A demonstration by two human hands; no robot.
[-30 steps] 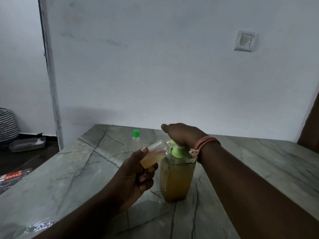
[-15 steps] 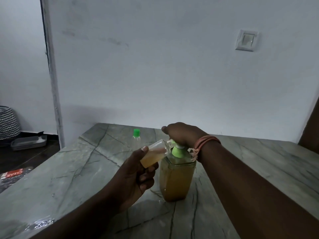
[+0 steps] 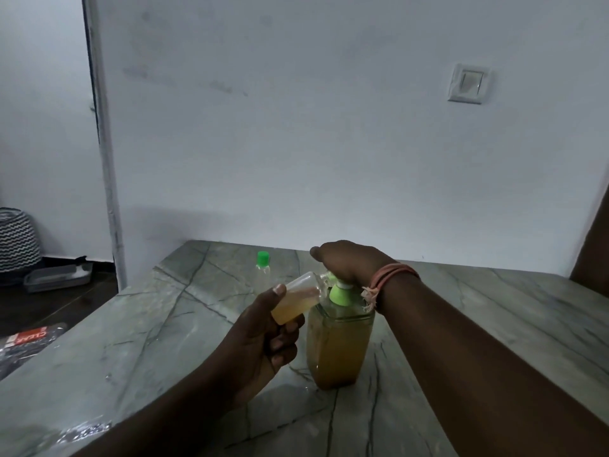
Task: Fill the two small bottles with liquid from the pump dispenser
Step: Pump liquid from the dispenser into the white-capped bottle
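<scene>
The left hand point(image 3: 263, 338) has its fingers point(image 3: 283, 341) curled round a small clear plastic bottle point(image 3: 296, 300), tilted with its mouth at the spout of the square clear pump dispenser of amber liquid point(image 3: 337, 344). That dispenser stands on the grey veined stone table point(image 3: 164, 324). The right hand point(image 3: 349, 260) lies over the green pump head point(image 3: 339, 293), fingers bent down on it.

The bottle looks roughly half full. Because it leans so far over, a hard press could send liquid past the narrow mouth, or the pooled liquid could run back out at the neck and down onto the table. The dispenser could also skid or tip if the push comes off-centre, since nothing steadies its body.

The second small bottle with a green cap point(image 3: 263, 263) stands behind, well apart — seemingly capped, its fill level too faint to judge.

Against the frames from a second ago, little differs: both hands keep their places, the bottle holds the same tilt, and only the view shifts slightly.
</scene>
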